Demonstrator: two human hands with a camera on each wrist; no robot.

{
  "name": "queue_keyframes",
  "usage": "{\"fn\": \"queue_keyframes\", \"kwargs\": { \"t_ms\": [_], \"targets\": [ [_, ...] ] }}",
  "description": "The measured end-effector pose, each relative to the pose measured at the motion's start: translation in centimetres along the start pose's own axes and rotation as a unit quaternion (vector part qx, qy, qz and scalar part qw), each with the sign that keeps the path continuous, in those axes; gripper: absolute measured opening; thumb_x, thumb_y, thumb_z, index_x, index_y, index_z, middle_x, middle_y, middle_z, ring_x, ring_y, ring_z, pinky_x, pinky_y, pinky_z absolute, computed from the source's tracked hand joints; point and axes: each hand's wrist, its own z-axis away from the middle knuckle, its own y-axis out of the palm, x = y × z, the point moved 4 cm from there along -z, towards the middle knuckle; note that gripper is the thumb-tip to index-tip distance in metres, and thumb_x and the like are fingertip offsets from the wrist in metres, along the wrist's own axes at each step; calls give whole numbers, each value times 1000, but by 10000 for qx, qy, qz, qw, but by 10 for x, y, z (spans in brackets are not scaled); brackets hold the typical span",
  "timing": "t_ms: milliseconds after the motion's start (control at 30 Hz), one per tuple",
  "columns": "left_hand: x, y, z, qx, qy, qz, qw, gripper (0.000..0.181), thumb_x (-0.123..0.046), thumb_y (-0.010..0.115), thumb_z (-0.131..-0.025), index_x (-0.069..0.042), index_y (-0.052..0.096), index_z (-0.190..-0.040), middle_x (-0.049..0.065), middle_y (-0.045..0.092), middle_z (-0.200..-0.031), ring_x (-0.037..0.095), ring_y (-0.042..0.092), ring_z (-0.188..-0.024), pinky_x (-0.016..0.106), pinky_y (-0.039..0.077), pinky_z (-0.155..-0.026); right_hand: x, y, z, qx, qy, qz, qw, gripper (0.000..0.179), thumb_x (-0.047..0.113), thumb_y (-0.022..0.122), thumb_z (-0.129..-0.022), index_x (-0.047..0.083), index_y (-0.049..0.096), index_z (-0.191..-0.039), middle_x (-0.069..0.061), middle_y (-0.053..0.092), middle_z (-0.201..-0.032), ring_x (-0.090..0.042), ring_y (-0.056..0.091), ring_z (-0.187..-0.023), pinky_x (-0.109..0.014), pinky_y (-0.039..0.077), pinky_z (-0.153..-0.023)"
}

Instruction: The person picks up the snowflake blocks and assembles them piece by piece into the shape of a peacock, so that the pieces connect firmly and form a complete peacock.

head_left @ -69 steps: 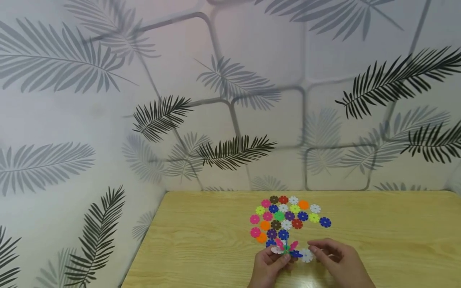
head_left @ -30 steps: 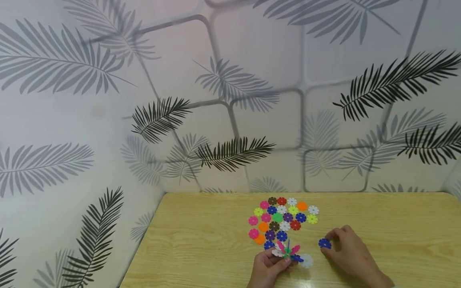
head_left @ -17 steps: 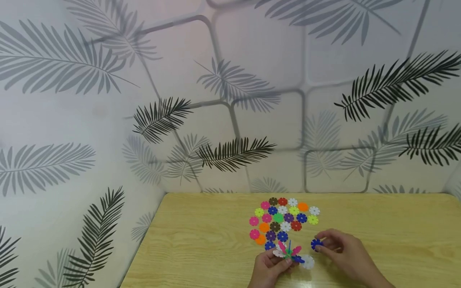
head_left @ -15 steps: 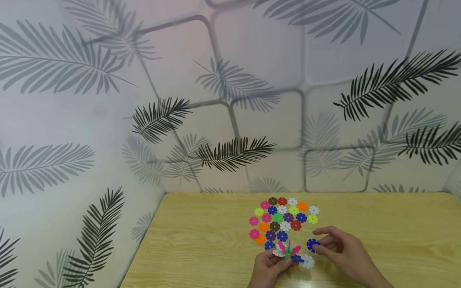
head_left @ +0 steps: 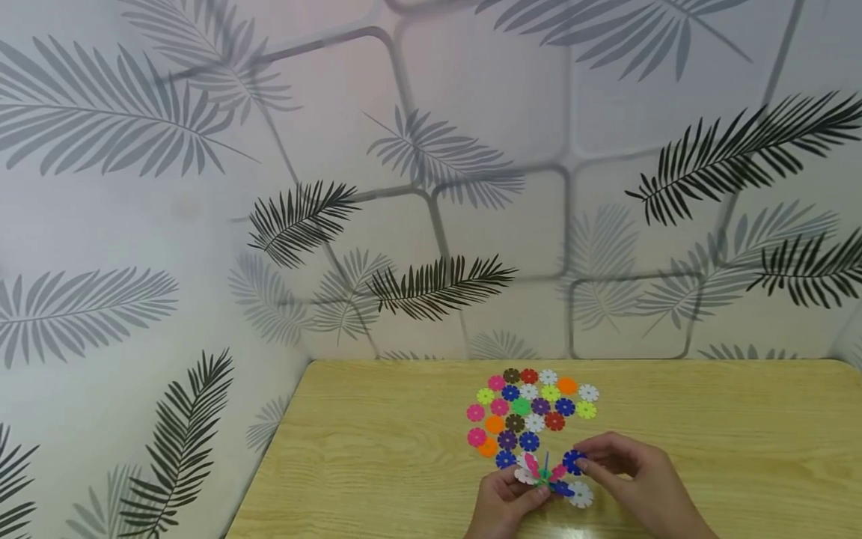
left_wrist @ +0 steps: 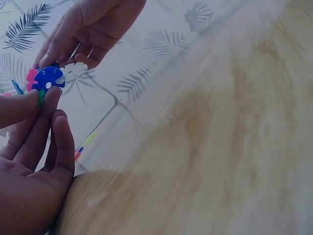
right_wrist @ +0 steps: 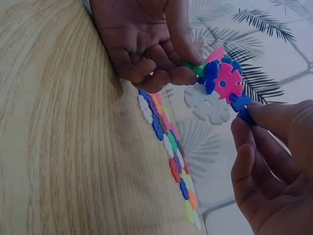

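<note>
Well out to the left of your hands, the pale wall (head_left: 101, 224) carries grey and dark leaf prints, and it runs on behind the desk (head_left: 370, 449). The bare wood spreads on either side of your hands.

Your left hand (head_left: 498, 503) is nearly closed: thumb and forefinger pinch the green hub disc (head_left: 544, 477) of a flower-like piece, while the other fingers bend loosely below. That piece sits at your left fingertips, between your two hands. From left to right around the hub you have a white petal (head_left: 524, 477), a pink petal (head_left: 531, 464), a blue petal seen edge-on (head_left: 547, 460), a second pink petal (head_left: 558, 472) and a low blue petal (head_left: 561, 489), with an outer white disc (head_left: 581, 494) joined to its far end.

Just beyond your left hand, and reaching rightward, lie the loose discs (head_left: 521, 406) in many colours; the nearest orange one (head_left: 488, 448) overlaps a pink one (head_left: 477, 437).

Your right hand (head_left: 643, 479) has thumb and forefinger closed on a dark blue disc (head_left: 574, 462), its edge right at the second pink petal; you cannot tell whether it is slotted in.
</note>
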Motion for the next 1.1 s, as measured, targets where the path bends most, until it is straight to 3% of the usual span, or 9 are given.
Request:
{"fn": "queue_keyframes", "kwargs": {
  "t_ms": [300, 567, 767, 967, 1100],
  "targets": [
    [0, -3, -1, 93, 104, 71, 9999, 41, -1, 73, -102, 15, 64, -138, 29, 76, -129, 14, 82, -105, 29, 66, -95, 5, 6, 0, -117, -130, -25, 9998, 11, 7, 83, -95, 13, 83, -104, 1, 84, -100, -1, 76, -90, -21, 64, -80],
    [-2, -8, 0, 82, 78, 52, 9999, 42, -2, 74, -101, 20, 63, -134, 26, 79, -123, 9, 81, -97, 26, 66, -92, 9, 14, -1, -253, -924, -90, 9954, 14, 3, 85, -92, 15, 84, -99, 1, 85, -97, 1, 76, -88, -22, 66, -76],
    [0, -11, 0, 116, 17, -53, 9999, 39, -4, 74, -102, 16, 65, -135, 23, 80, -122, 9, 81, -96, 24, 66, -90, 7, 16, -1, -182, -918, -133, 9955, 14, 2, 85, -92, 15, 83, -98, 1, 85, -96, 1, 76, -87, -22, 65, -76],
    [-2, -6, 0, 107, 21, -24, 9999, 43, -2, 74, -101, 18, 62, -138, 26, 78, -128, 8, 80, -100, 24, 66, -92, 3, 13, -4, -43, -839, -109, 9964, 12, 6, 83, -95, 16, 84, -102, 3, 85, -98, 1, 76, -89, -22, 65, -78],
    [-2, -2, 0, 3, -60, 249, 9997, 42, -4, 74, -102, 16, 63, -137, 18, 81, -124, 9, 80, -102, 25, 66, -93, -1, 7, -13, 101, -870, -214, 9959, 16, 12, 72, -106, 10, 82, -117, -4, 85, -108, 0, 76, -91, -24, 66, -77]
  ]
}}
